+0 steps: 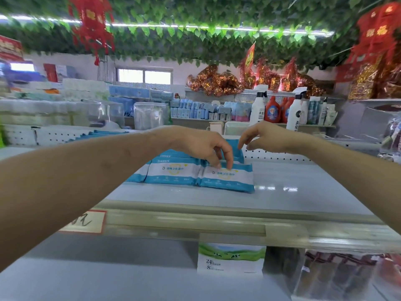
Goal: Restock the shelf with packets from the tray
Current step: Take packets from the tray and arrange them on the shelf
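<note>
Packets on the shelf could flop toward six o'clock if my left fingers, pinching the front packet, slip; my right fingers hang loose.

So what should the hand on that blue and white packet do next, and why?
Probably let go. The left hand pinches the top edge of the front right packet, which stands on the shelf, lined up beside the neighbour packet. The right hand hovers open above the row and holds nothing, so releasing and fetching another packet looks like the next step.
</note>
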Available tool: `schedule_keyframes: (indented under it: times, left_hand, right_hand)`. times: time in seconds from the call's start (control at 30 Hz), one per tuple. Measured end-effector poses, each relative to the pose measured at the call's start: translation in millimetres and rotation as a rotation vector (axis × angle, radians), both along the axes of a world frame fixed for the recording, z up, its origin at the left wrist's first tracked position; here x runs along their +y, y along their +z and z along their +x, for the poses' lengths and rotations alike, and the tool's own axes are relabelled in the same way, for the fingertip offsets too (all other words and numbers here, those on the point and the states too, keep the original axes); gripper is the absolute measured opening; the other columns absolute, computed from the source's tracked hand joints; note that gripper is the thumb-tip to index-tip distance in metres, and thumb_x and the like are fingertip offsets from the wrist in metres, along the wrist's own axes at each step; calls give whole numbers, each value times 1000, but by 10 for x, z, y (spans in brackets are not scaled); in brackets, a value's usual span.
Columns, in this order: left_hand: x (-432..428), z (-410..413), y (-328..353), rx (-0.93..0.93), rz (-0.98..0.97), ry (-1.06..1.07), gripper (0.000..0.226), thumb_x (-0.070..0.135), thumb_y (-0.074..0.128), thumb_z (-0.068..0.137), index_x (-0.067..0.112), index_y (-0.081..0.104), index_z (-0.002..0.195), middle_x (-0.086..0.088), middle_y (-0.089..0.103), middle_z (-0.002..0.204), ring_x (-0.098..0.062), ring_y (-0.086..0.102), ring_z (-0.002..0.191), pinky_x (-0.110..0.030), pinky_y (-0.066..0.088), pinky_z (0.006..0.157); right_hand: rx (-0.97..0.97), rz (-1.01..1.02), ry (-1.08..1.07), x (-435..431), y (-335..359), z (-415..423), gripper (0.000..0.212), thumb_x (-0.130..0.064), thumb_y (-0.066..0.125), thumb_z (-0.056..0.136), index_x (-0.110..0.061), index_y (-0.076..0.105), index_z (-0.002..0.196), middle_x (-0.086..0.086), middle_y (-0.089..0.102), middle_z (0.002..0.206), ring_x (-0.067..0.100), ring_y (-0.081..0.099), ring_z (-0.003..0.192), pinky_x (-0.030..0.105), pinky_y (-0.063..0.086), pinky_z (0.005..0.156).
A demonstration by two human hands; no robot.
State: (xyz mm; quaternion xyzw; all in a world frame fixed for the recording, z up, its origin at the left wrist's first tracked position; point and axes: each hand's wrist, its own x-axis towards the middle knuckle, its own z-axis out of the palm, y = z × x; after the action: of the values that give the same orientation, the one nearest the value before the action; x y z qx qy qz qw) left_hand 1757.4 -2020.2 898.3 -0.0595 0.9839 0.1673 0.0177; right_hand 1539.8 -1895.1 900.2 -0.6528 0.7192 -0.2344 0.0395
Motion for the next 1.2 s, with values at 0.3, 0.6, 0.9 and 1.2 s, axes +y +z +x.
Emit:
schedule_keyframes:
  times: [0.3, 0.6, 0.9, 1.2]
  left_hand:
    - [-466, 1214, 242, 228, -14, 224, 25, 10, 66, 99, 26, 74, 116, 16, 71, 112, -9, 66, 112, -21, 48, 96]
    - [-559, 3800, 11, 367, -93, 783, 32, -4, 64, 96, 19, 75, 113, 3, 77, 109, -24, 68, 107, -44, 55, 99]
    - [348, 6081, -721, 434, -121, 1340, 27, 0, 64, 94, 17, 74, 113, -2, 75, 105, -15, 69, 94, -37, 55, 84]
    - [1387, 7602, -2311, 228, 98, 1809, 34, -4, 61, 90, 18, 75, 111, 5, 76, 101, -17, 71, 96, -44, 58, 95]
  right_hand:
    - [38, -9, 196, -499, 123, 819, 28, -4, 69, 96, -30, 78, 100, -13, 72, 107, 4, 66, 101, 26, 50, 93]
    - [103, -24, 696, -1546, 111, 2947, 27, -5, 69, 95, -28, 75, 108, -13, 75, 104, 17, 69, 101, 31, 55, 87]
    - [133, 0, 1231, -1937, -484, 5693, 28, 2, 67, 89, -12, 75, 112, -18, 73, 92, -6, 64, 84, 15, 48, 75]
    - [228, 305, 1375, -2030, -2149, 7497, 31, -1, 62, 91, -14, 74, 117, -1, 72, 114, 1, 63, 94, 3, 43, 71]
